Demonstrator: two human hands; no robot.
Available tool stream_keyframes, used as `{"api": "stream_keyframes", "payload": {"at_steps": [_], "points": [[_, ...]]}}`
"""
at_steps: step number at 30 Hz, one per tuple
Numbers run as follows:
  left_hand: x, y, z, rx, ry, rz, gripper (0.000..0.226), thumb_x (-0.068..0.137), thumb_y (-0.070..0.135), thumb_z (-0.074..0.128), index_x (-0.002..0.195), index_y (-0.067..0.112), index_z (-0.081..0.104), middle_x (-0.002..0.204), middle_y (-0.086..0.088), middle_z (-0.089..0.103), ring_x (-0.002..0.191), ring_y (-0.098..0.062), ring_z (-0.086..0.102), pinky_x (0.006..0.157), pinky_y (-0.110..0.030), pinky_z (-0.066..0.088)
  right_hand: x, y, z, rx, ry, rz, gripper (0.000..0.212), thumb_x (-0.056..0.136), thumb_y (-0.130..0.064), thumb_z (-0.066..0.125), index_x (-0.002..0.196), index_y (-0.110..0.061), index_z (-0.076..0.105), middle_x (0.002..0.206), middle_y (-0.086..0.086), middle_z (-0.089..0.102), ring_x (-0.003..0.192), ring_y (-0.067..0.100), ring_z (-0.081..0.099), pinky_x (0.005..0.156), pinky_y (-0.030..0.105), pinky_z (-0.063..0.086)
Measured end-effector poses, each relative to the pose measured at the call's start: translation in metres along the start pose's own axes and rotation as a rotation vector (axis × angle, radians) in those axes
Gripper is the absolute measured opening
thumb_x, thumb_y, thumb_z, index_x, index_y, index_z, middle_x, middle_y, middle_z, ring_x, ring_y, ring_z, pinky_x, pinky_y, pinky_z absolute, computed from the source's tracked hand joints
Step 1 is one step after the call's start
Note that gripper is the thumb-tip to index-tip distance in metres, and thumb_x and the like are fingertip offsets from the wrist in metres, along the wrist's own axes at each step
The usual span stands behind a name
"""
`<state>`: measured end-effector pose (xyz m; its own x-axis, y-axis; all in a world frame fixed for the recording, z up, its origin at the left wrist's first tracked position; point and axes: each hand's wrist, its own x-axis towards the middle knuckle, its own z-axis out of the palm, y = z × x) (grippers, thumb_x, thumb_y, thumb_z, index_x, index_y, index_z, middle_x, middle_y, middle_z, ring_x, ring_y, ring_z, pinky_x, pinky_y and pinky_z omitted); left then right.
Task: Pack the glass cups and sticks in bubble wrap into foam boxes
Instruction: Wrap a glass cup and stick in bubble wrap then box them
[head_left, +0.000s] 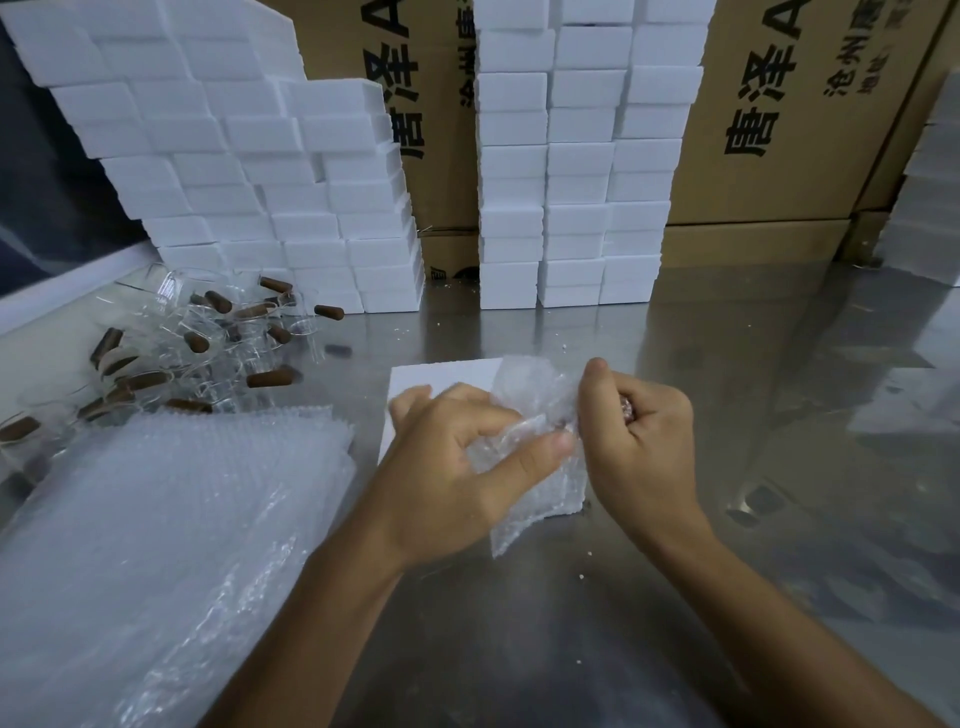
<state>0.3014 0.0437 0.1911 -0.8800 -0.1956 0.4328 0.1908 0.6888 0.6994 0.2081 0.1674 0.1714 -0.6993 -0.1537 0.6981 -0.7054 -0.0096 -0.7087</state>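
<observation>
My left hand (457, 457) and my right hand (639, 436) both hold a sheet of bubble wrap (535, 400) wrapped round something, above a white foam box (441, 379) lying on the steel table. My left thumb and fingers pinch the wrap's lower part. My right hand's fingers are curled round the wrapped end, where a bit of brown shows. A pile of clear glass cups (208, 332) and brown sticks (270, 378) lies at the left. A stack of bubble wrap sheets (171, 519) lies at the near left.
Stacks of white foam boxes (291, 218) stand at the back left, and more foam boxes (571, 182) in the back middle, in front of brown cartons (779, 130). The steel table (779, 389) stretches to the right, with foam crumbs scattered on it.
</observation>
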Motion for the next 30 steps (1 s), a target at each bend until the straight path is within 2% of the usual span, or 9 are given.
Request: {"api": "stream_keyframes", "payload": {"at_steps": [4, 6, 9, 12, 16, 20, 23, 28, 30], "points": [[0.000, 0.003, -0.003, -0.352, -0.231, -0.004, 0.045, 0.089, 0.042, 0.057, 0.060, 0.010, 0.065, 0.061, -0.006, 0.061, 0.061, -0.022, 0.057, 0.068, -0.040, 0.047, 0.002, -0.006, -0.003, -0.069, 0.020, -0.145, 0.047, 0.094, -0.024, 0.042, 0.054, -0.036, 0.021, 0.044, -0.009, 0.022, 0.042, 0.005, 0.023, 0.047, 0.023, 0.020], [0.000, 0.002, -0.003, -0.422, -0.280, -0.039, 0.054, 0.090, 0.043, 0.055, 0.072, -0.007, 0.066, 0.074, -0.024, 0.064, 0.073, -0.041, 0.059, 0.076, -0.052, 0.047, 0.002, -0.007, -0.004, -0.062, 0.027, -0.173, 0.047, 0.095, -0.022, 0.042, 0.056, -0.038, 0.022, 0.043, -0.012, 0.024, 0.042, 0.004, 0.025, 0.048, 0.018, 0.020], [0.000, 0.000, -0.001, -0.453, -0.274, -0.038, 0.057, 0.089, 0.045, 0.054, 0.082, -0.009, 0.068, 0.084, -0.028, 0.067, 0.081, -0.043, 0.063, 0.079, -0.048, 0.048, 0.002, -0.006, -0.003, -0.046, 0.039, -0.160, 0.046, 0.096, -0.022, 0.042, 0.057, -0.037, 0.024, 0.045, -0.013, 0.023, 0.043, 0.004, 0.025, 0.048, 0.018, 0.020], [0.002, 0.002, 0.008, -0.322, -0.009, 0.044, 0.049, 0.083, 0.047, 0.065, 0.070, 0.000, 0.063, 0.068, -0.017, 0.059, 0.063, -0.026, 0.054, 0.062, -0.036, 0.043, 0.003, -0.001, -0.002, 0.019, 0.058, -0.066, 0.052, 0.100, -0.018, 0.044, 0.053, -0.031, 0.027, 0.045, -0.009, 0.028, 0.043, 0.004, 0.027, 0.048, 0.018, 0.021], [-0.001, 0.010, 0.026, -0.274, 0.415, -0.068, 0.043, 0.067, 0.060, 0.071, 0.093, 0.030, 0.056, 0.095, 0.016, 0.060, 0.090, -0.001, 0.061, 0.067, -0.012, 0.049, 0.001, -0.001, 0.001, 0.121, 0.084, 0.068, 0.050, 0.103, -0.022, 0.043, 0.055, -0.023, 0.029, 0.049, -0.008, 0.031, 0.047, 0.004, 0.029, 0.047, 0.020, 0.026], [-0.001, 0.011, 0.038, -0.554, 0.373, -0.236, 0.037, 0.069, 0.050, 0.075, 0.098, 0.034, 0.060, 0.103, 0.017, 0.066, 0.096, -0.007, 0.066, 0.079, -0.034, 0.058, -0.002, 0.002, 0.006, 0.312, -0.018, 0.304, 0.047, 0.105, -0.029, 0.048, 0.060, -0.016, 0.042, 0.057, -0.007, 0.042, 0.055, 0.006, 0.042, 0.052, 0.021, 0.039], [0.000, 0.005, 0.028, -0.454, 0.406, -0.160, 0.026, 0.067, 0.037, 0.076, 0.084, 0.023, 0.062, 0.084, 0.019, 0.065, 0.082, 0.002, 0.061, 0.073, -0.012, 0.047, 0.000, 0.000, 0.004, 0.507, -0.184, 0.540, 0.026, 0.099, -0.028, 0.060, 0.080, -0.012, 0.067, 0.071, 0.004, 0.063, 0.063, 0.012, 0.057, 0.056, 0.021, 0.048], [0.000, 0.000, 0.019, -0.378, 0.188, -0.051, 0.021, 0.068, 0.024, 0.076, 0.086, 0.019, 0.067, 0.082, 0.006, 0.071, 0.079, -0.007, 0.067, 0.070, -0.017, 0.051, 0.005, -0.003, -0.004, 0.510, -0.261, 0.504, 0.022, 0.076, -0.029, 0.075, 0.091, -0.014, 0.077, 0.085, 0.015, 0.075, 0.071, 0.022, 0.070, 0.057, 0.030, 0.057], [0.001, -0.001, 0.014, -0.374, 0.117, -0.061, 0.022, 0.069, 0.023, 0.076, 0.090, 0.020, 0.070, 0.085, 0.004, 0.074, 0.081, -0.010, 0.071, 0.070, -0.022, 0.055, 0.007, -0.006, -0.005, 0.434, -0.285, 0.399, 0.013, 0.077, -0.021, 0.077, 0.086, -0.012, 0.078, 0.079, 0.011, 0.074, 0.065, 0.014, 0.067, 0.049, 0.022, 0.051]]}}
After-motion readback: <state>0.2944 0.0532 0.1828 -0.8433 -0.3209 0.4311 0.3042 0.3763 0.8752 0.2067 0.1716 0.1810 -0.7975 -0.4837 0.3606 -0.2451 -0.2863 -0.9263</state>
